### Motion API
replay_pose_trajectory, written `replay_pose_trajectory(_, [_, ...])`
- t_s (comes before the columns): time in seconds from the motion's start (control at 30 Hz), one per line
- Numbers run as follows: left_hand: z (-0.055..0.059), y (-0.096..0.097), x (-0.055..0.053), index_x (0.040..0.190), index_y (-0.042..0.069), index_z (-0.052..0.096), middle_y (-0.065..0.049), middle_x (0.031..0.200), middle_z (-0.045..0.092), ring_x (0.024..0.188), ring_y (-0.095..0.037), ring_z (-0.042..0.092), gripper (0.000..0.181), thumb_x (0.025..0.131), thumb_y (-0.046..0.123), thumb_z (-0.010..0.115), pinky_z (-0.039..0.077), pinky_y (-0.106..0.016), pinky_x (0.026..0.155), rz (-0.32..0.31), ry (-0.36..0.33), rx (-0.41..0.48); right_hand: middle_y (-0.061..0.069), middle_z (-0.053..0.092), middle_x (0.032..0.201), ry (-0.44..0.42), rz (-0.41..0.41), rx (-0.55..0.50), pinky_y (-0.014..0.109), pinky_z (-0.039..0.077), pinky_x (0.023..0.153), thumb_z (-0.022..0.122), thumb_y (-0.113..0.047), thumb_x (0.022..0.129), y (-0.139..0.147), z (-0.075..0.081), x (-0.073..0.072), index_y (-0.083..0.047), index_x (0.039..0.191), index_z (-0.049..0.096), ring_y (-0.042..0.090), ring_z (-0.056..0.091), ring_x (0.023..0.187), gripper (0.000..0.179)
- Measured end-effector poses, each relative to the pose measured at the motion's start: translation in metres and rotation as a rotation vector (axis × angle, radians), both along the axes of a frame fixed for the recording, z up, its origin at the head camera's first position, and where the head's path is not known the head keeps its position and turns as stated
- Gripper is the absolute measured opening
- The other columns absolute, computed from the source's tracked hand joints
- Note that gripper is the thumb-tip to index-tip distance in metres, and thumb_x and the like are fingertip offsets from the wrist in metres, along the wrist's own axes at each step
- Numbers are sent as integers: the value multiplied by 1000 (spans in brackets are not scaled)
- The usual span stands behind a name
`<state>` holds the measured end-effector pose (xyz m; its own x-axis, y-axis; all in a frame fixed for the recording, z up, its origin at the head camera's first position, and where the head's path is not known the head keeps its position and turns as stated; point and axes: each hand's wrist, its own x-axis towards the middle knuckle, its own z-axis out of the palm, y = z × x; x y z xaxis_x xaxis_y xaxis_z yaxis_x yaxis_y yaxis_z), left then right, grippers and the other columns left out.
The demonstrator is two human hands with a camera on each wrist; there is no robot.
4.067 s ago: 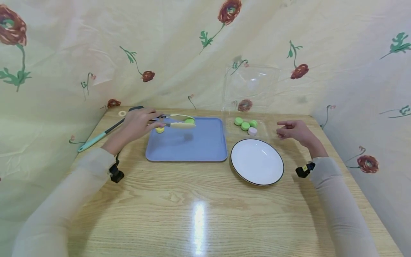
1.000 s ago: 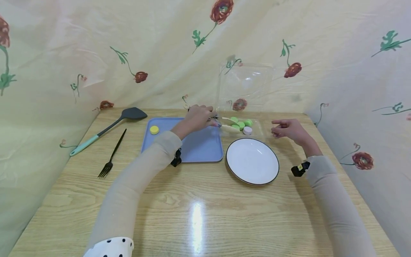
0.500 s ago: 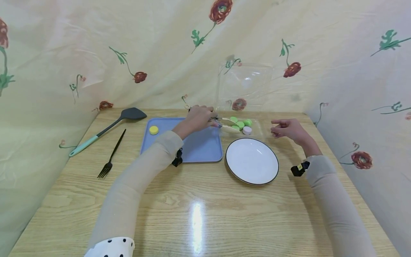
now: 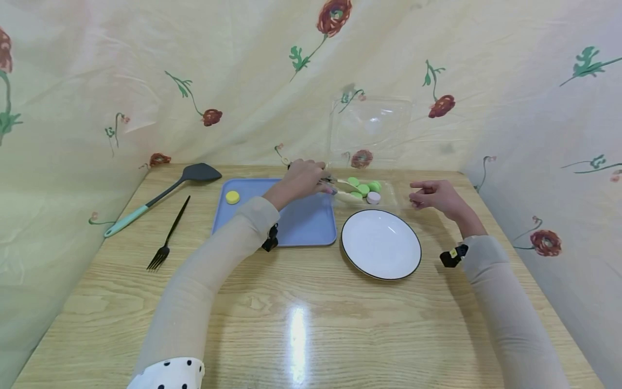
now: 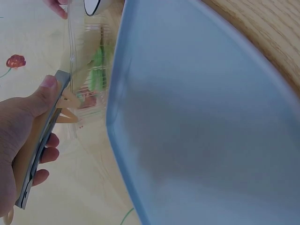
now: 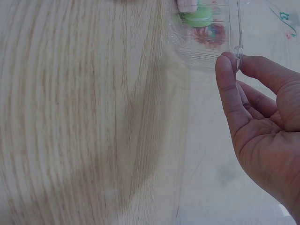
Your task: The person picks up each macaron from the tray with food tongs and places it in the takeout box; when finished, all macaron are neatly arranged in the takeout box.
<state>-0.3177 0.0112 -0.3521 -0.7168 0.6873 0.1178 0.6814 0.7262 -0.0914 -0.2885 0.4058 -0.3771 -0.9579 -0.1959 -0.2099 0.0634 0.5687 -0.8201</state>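
My left hand (image 4: 302, 179) grips a pair of metal tongs (image 5: 41, 136) with beige tips, thumb on one side and fingers on the other. The tongs reach over the blue tray (image 4: 311, 232) into an open clear plastic box (image 4: 390, 200). Their tips (image 4: 349, 197) lie about a green macaron (image 4: 356, 195); whether they still squeeze it I cannot tell. Other green macarons (image 4: 374, 186) and a pale pink one (image 4: 373, 198) sit in the box. At the box's right edge, my right hand (image 4: 439, 199) pinches the clear rim (image 6: 238, 50) between thumb and fingers.
A yellow macaron (image 4: 232, 197) lies on the tray's left side. A white plate (image 4: 381, 244) with a dark rim stands before the box. Left of the tray lie a spatula (image 4: 200, 172) and a black fork (image 4: 169, 233). The box's clear lid (image 4: 371, 127) stands up behind.
Over four seconds, my left hand has carried a green macaron in the tongs rightward from the tray into the box. In the last second both hands have stayed almost still.
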Motion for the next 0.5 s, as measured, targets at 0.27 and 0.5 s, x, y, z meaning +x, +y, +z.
replay_pose_trajectory(0.27, [-3, 2, -1, 134, 21, 69, -3, 113, 69, 82, -20, 64, 56, 96, 60, 58, 39, -30, 60, 11, -2, 2, 1, 73, 94, -1, 2, 6, 40, 61, 84, 67, -13, 100, -1, 1, 1, 12, 150, 40, 8, 72, 81, 61])
replay_pose_trajectory(0.5, [-3, 2, -3, 139, 19, 65, -4, 119, 67, 90, -21, 66, 63, 95, 63, 58, 41, -30, 59, 27, -8, -6, -3, 72, 92, 0, 4, 4, 40, 61, 84, 67, -14, 100, -1, 2, 2, 12, 150, 40, 6, 72, 80, 62])
